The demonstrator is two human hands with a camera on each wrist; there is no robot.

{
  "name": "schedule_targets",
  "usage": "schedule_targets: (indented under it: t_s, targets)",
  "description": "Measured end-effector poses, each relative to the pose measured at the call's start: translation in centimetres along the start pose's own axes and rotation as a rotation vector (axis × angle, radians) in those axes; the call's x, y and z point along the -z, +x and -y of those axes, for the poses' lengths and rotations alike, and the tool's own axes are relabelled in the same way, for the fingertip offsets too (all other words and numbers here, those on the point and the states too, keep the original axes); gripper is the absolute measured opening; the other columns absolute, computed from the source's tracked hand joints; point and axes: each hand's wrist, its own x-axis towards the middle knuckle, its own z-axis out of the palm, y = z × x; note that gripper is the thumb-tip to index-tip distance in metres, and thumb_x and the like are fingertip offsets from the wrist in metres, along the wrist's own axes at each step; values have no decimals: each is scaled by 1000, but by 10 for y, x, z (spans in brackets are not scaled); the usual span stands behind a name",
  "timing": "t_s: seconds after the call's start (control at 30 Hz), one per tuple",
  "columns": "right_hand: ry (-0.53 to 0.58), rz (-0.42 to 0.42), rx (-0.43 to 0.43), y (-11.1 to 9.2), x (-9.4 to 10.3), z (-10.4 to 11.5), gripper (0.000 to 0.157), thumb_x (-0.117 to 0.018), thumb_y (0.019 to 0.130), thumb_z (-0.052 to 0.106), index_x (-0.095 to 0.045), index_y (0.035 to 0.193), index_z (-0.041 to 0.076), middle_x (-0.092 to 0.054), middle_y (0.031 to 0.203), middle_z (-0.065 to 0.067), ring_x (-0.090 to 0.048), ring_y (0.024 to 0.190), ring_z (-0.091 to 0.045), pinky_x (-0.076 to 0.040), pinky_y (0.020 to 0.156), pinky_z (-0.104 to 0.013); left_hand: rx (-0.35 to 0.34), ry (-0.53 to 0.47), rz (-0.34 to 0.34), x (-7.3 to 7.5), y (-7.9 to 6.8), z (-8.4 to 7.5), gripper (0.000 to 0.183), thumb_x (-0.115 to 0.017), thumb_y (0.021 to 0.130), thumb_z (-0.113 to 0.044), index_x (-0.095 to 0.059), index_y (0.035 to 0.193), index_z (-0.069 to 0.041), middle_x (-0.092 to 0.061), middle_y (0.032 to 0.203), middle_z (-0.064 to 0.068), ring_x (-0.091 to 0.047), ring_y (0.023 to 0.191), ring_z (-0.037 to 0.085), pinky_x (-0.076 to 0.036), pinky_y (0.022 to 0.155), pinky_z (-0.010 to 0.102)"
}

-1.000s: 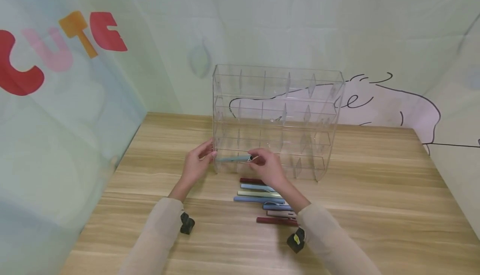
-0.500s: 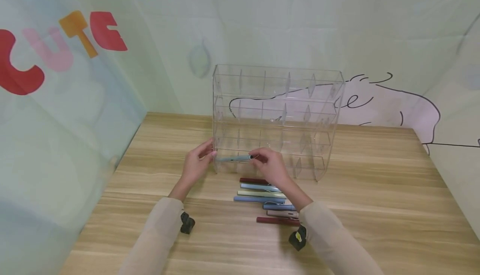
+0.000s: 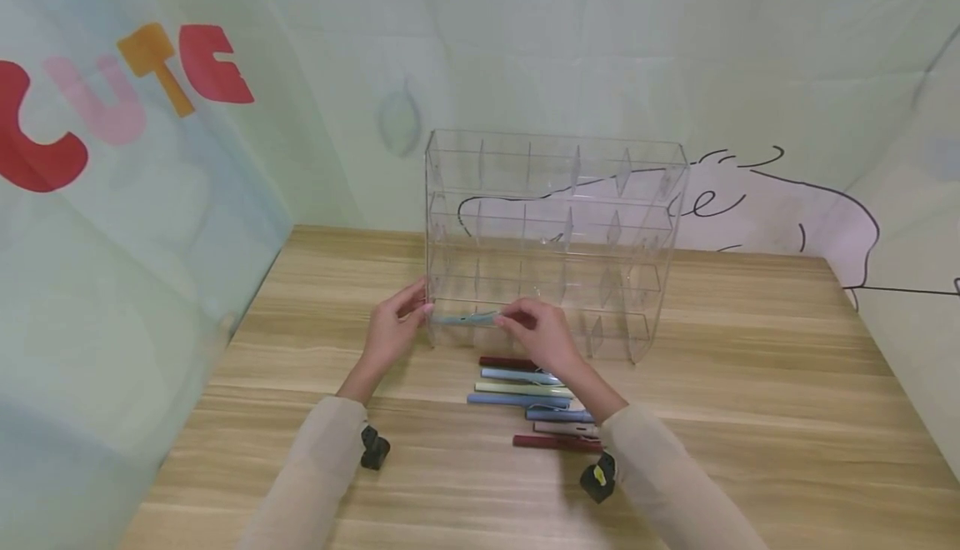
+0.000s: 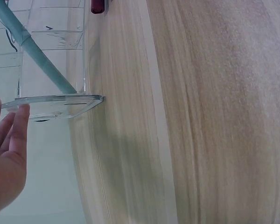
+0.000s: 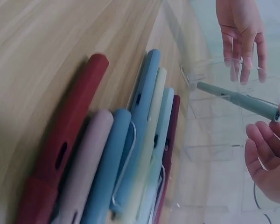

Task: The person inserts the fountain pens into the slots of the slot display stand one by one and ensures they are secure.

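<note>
A clear acrylic rack (image 3: 555,199) with rows of compartments stands upright on the table. My left hand (image 3: 393,325) holds its left side panel (image 4: 60,98) low down, thumb on one face and fingers on the other. A teal-green fountain pen (image 5: 235,98) with a wire clip lies slantwise at the bottom left compartments. Its plain end reaches in toward the left panel. My right hand (image 3: 538,333) pinches the pen's cap end between thumb and fingertips; in the right wrist view that hand (image 5: 273,163) shows at the right edge.
In front of the rack several capped pens lie side by side: dark red (image 3: 506,362), light blue (image 3: 513,375), pale yellow (image 3: 517,388), blue (image 3: 517,399), pinkish (image 3: 555,428) and red (image 3: 551,442). A printed cloth (image 3: 337,75) hangs behind the wooden table (image 3: 765,417).
The pen's cap end has turned and dipped slightly, so its dark tip no longer shows in the head view. My right hand has shifted a little; the left hand stays on the rack.
</note>
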Motion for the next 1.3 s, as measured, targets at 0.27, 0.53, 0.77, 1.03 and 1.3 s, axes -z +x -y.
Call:
schedule_targets:
  t_s: [0.27, 0.53, 0.77, 1.03, 1.3]
  targets:
    - [-66, 207, 100, -19, 36, -12, 21, -64, 84, 2, -62, 103, -5, -64, 92, -14, -59, 81, -20, -55, 70, -27, 4, -11, -3, 0, 0, 0, 42, -57, 89, -1, -48, 130, -2, -56, 116, 23, -56, 106, 33, -55, 80, 23]
    - [-147, 315, 46, -63, 79, -41, 21, -66, 82, 6, -64, 101, -2, -62, 93, -10, -56, 81, -16, -53, 69, -24, -7, -2, 0, 0, -2, -2, 42, -56, 89, 0, -47, 130, 0, -56, 117, 25, -56, 106, 35, -55, 81, 26]
    - [-219, 288, 61, -106, 92, -62, 18, -71, 78, 8, -66, 95, 4, -60, 89, -3, -54, 76, -16, -52, 64, -24, -17, 9, -2, 0, -2, -1, 42, -56, 89, -1, -47, 131, -1, -56, 117, 23, -56, 106, 33, -55, 80, 24]
    - [-258, 153, 25, -145, 82, -77, 22, -75, 71, 5, -68, 91, 9, -57, 88, 6, -54, 79, -10, -53, 67, -23, -27, 20, 11, 1, -3, -3, 42, -56, 90, -2, -47, 131, -2, -57, 116, 22, -56, 106, 33, -55, 79, 23]
    - [-272, 53, 113, -157, 67, -85, 28, -76, 65, -3, -68, 90, 7, -55, 84, 5, -54, 75, -11, -55, 66, -22, -27, 25, 4, 0, -3, -2, 43, -56, 89, -2, -47, 131, -2, -57, 117, 22, -56, 105, 33, -55, 79, 24]
